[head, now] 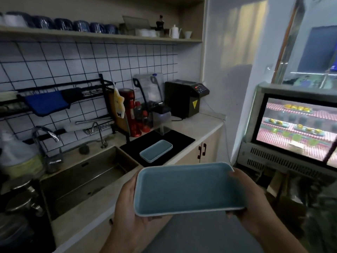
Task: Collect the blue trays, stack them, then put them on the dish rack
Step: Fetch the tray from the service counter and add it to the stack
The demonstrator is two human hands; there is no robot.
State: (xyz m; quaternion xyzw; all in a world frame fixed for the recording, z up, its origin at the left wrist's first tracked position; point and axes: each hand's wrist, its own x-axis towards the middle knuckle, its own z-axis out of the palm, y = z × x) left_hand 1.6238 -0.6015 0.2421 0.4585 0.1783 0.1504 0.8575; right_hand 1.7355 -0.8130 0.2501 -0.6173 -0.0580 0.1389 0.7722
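I hold a blue rectangular tray (pixel 186 190) with a white rim level in front of me, in the lower middle of the head view. My left hand (pixel 125 209) grips its left short edge and my right hand (pixel 246 196) grips its right short edge. A small stack of two more blue trays (pixel 156 151) lies on a black mat (pixel 182 139) on the counter, beyond the held tray. The black wire dish rack (pixel 87 92) is mounted over the sink at the left, with a blue cloth (pixel 45 103) hanging on it.
A steel sink (pixel 87 178) with a tap (pixel 47 134) lies left of the mat. Red bottles (pixel 131 114), a blender (pixel 151 95) and a black machine (pixel 186 97) stand behind the mat. A lit display fridge (pixel 295 125) is at the right. Upper shelf holds cups.
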